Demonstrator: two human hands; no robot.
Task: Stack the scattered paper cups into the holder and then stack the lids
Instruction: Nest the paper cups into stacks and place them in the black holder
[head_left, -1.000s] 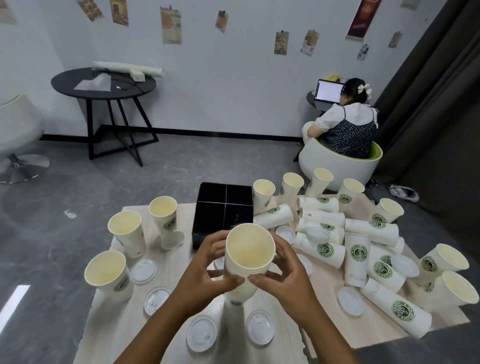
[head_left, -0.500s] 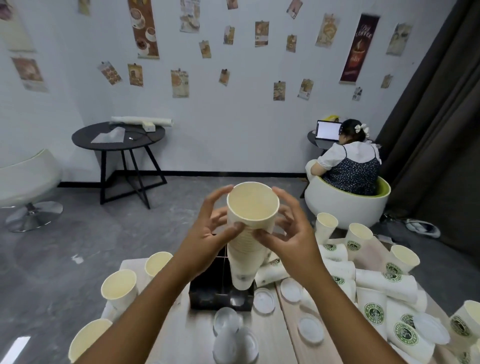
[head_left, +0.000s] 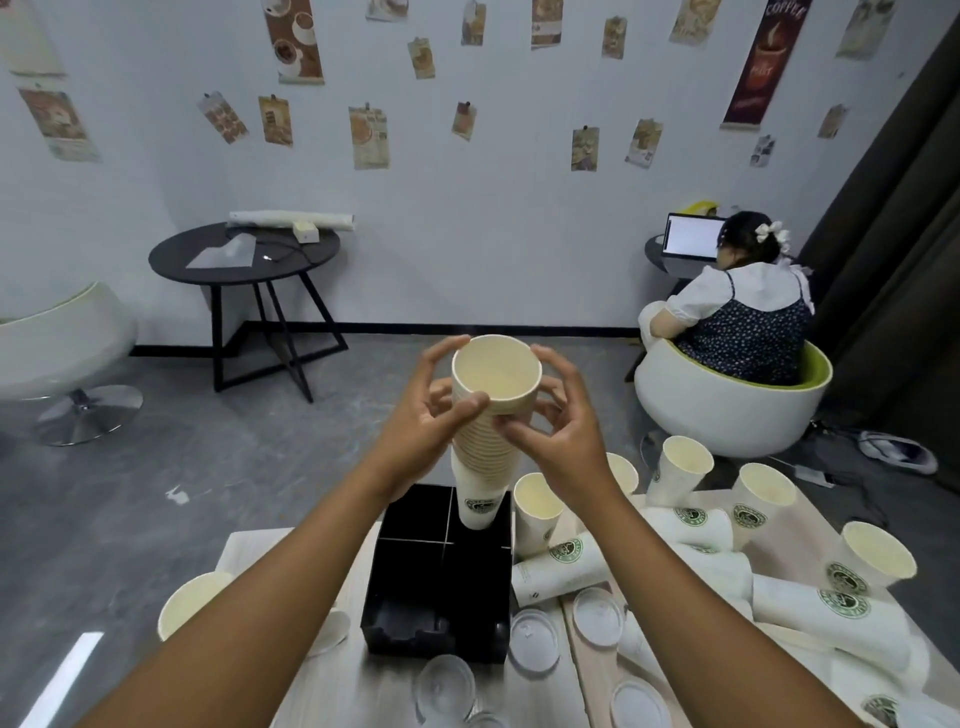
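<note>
Cups and lids are inspected from the near edge of the table outward. Clear lids lie flat along the near edge, just beside the holder's near right corner; they look thin, light and slick, and are best lifted by the rim, in my judgement. Loose cups lie on their sides across the right half of the table, with several standing upright toward its far right corner, and one upright cup stands at the left edge.

Holder is a black box with four compartments, standing mid-table. The tall stack of nested cups is held above it, its base at the mouth of the far right compartment; whether it touches the floor of that compartment cannot be told.

Left hand and right hand both grip the upper part of the stack, fingers curled around its wall from opposite sides, thumbs on the near face just under the top rim.

Assessment: paper walls are light, stiff at the rolled rim, easily crushed mid-wall. A long stack will likely bend or separate at the joints if held at the top only. Recommended hold: light, two-sided pressure near the rims, kept vertical during lowering.

Beyond the table, a person sits in a round chair at a laptop.
</note>
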